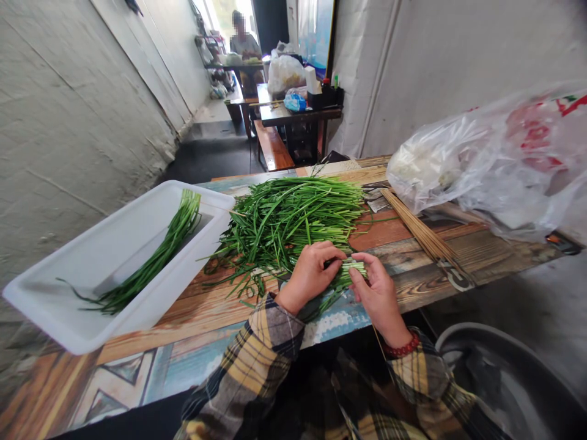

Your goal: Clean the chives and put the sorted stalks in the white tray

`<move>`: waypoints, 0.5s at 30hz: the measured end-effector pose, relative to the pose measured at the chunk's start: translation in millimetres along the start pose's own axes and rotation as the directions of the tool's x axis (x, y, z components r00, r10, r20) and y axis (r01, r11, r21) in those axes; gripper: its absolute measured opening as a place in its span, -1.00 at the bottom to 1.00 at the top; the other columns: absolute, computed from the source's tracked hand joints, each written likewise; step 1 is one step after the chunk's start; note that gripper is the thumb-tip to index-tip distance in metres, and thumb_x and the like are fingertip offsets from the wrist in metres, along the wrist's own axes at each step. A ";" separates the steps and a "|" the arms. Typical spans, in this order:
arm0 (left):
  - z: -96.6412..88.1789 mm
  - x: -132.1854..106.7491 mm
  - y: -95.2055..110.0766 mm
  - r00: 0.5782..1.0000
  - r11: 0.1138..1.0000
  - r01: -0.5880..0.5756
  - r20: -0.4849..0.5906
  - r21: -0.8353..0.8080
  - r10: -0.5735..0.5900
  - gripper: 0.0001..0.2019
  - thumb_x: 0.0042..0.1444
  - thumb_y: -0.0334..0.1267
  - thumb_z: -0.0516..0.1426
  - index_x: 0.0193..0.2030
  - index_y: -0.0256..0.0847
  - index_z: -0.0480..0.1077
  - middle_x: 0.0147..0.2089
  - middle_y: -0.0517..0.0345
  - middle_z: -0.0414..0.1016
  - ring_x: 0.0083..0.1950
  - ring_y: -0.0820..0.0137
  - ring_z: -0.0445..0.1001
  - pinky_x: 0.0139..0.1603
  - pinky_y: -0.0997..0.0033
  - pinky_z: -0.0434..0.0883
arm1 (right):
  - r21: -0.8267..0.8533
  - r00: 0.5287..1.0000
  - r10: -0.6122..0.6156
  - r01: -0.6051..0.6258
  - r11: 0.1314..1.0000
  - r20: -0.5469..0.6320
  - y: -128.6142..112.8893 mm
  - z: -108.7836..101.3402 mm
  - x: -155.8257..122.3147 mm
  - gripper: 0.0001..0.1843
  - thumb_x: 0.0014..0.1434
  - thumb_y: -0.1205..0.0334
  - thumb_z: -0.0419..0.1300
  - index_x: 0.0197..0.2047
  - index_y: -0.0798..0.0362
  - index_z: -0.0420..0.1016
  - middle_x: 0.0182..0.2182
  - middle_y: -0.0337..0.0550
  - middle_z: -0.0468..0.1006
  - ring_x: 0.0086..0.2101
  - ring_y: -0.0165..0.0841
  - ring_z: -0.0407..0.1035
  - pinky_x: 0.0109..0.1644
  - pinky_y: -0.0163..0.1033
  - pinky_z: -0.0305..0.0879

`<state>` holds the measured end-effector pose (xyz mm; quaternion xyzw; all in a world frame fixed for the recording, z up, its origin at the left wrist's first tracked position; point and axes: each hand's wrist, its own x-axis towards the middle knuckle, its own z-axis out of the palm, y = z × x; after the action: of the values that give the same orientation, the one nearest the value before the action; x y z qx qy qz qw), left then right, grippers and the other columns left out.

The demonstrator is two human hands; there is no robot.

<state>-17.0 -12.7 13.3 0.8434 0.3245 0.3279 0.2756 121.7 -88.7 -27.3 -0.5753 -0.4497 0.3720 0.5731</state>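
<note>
Left of our fingers we see a rough whitewashed wall running back along a dark floor. Far beyond them stand a wooden bench and a dark table, with daylight in the doorway behind. Right of them rises a pale grey wall.

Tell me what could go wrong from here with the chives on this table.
1. The left hand and right hand grip a bunch of chives near the table's front edge; loose stalks could slide off toward the basin.
2. The white tray seems to jut past the table's end, so a nudge might tip it.
3. The skewers lie close to the right hand; a sweep could scatter them.
</note>
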 end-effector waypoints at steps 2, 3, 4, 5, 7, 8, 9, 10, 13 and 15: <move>0.2 0.2 -0.5 1.000 1.000 -0.004 -0.002 -0.016 0.004 -0.86 0.12 -0.43 0.10 -0.28 -0.21 0.50 -0.35 0.14 0.47 -0.25 0.41 0.42 -0.22 0.44 0.29 | -0.001 1.000 0.000 0.000 1.000 0.000 -0.6 0.2 0.2 -0.68 0.18 0.08 0.17 -0.03 -0.02 0.32 -0.43 -0.32 0.37 -0.71 -0.57 0.15 -0.61 -0.34 0.26; 0.3 0.3 -0.8 1.000 1.000 -0.008 -0.001 -0.022 0.008 -0.86 0.12 -0.43 0.10 -0.29 -0.21 0.50 -0.35 0.14 0.47 -0.25 0.41 0.42 -0.22 0.44 0.29 | -0.004 1.000 0.002 -0.002 1.000 -0.001 -0.9 0.2 0.2 -0.68 0.17 0.07 0.17 -0.03 -0.02 0.32 -0.44 -0.32 0.37 -0.71 -0.57 0.16 -0.62 -0.35 0.26; 0.4 0.6 -1.1 1.000 1.000 -0.013 0.001 -0.026 0.013 -0.86 0.12 -0.43 0.10 -0.29 -0.21 0.50 -0.35 0.14 0.47 -0.26 0.42 0.41 -0.22 0.45 0.29 | -0.006 1.000 0.005 -0.005 1.000 -0.001 -1.2 0.1 0.1 -0.68 0.17 0.07 0.17 -0.03 -0.02 0.33 -0.45 -0.33 0.37 -0.71 -0.56 0.16 -0.61 -0.35 0.26; 0.4 0.8 -1.4 1.000 1.000 -0.017 0.004 -0.027 0.017 -0.86 0.13 -0.43 0.10 -0.29 -0.21 0.50 -0.35 0.14 0.47 -0.26 0.42 0.41 -0.22 0.45 0.29 | -0.006 1.000 0.010 -0.010 1.000 -0.001 -1.3 0.0 -0.1 -0.68 0.17 0.07 0.17 -0.03 -0.02 0.33 -0.45 -0.33 0.37 -0.71 -0.56 0.17 -0.61 -0.35 0.26; 0.4 1.2 -1.8 1.000 1.000 -0.023 0.014 -0.021 0.023 -0.86 0.13 -0.42 0.10 -0.30 -0.21 0.50 -0.34 0.14 0.47 -0.25 0.41 0.41 -0.21 0.44 0.29 | -0.007 1.000 0.019 -0.019 1.000 -0.001 -1.1 -0.2 -0.4 -0.68 0.17 0.07 0.17 -0.04 -0.02 0.33 -0.46 -0.33 0.37 -0.71 -0.56 0.16 -0.61 -0.35 0.26; 0.3 1.3 -1.9 0.999 1.000 -0.025 0.020 -0.018 0.025 -0.86 0.14 -0.42 0.10 -0.29 -0.21 0.50 -0.34 0.14 0.47 -0.24 0.41 0.42 -0.21 0.44 0.29 | -0.010 1.000 0.021 -0.021 1.000 -0.003 -0.7 -0.3 -0.5 -0.68 0.17 0.06 0.17 -0.04 -0.02 0.33 -0.47 -0.34 0.37 -0.71 -0.56 0.16 -0.61 -0.35 0.26; 0.1 1.4 -1.8 0.999 1.000 -0.027 0.025 -0.014 0.027 -0.85 0.14 -0.42 0.09 -0.29 -0.21 0.50 -0.33 0.13 0.47 -0.23 0.41 0.42 -0.20 0.44 0.29 | -0.016 1.000 0.022 -0.022 1.000 -0.008 -0.2 -0.3 -0.7 -0.68 0.17 0.06 0.17 -0.04 -0.02 0.33 -0.47 -0.34 0.37 -0.71 -0.56 0.16 -0.61 -0.35 0.26; 0.0 1.3 -1.7 0.999 1.000 -0.029 0.031 -0.011 0.029 -0.85 0.14 -0.41 0.09 -0.29 -0.21 0.50 -0.33 0.13 0.48 -0.23 0.40 0.42 -0.20 0.44 0.29 | -0.024 1.000 0.023 -0.023 0.999 -0.011 0.4 -0.4 -0.7 -0.68 0.17 0.05 0.17 -0.05 -0.02 0.33 -0.47 -0.34 0.37 -0.72 -0.56 0.15 -0.61 -0.35 0.25; -0.5 0.8 -0.9 0.998 0.999 -0.032 0.048 -0.004 0.033 -0.84 0.15 -0.41 0.09 -0.28 -0.18 0.51 -0.31 0.13 0.48 -0.19 0.39 0.42 -0.17 0.43 0.29 | -0.031 1.000 0.025 -0.026 0.999 -0.019 2.3 -0.5 -0.7 -0.70 0.16 0.04 0.17 -0.07 -0.02 0.32 -0.49 -0.35 0.36 -0.72 -0.55 0.16 -0.62 -0.35 0.24; -1.0 0.5 -0.4 0.997 0.999 -0.037 0.061 -0.001 0.037 -0.83 0.15 -0.42 0.08 -0.28 -0.18 0.51 -0.29 0.13 0.49 -0.17 0.39 0.42 -0.15 0.42 0.30 | -0.031 0.999 0.028 -0.029 0.999 -0.022 3.6 -0.6 -0.5 -0.71 0.17 0.04 0.17 -0.09 -0.02 0.32 -0.51 -0.36 0.35 -0.72 -0.54 0.17 -0.63 -0.36 0.23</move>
<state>-17.5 -11.9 13.9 0.8589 0.3002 0.3070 0.2792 122.5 -89.1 -30.8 -0.5945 -0.4413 0.3668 0.5634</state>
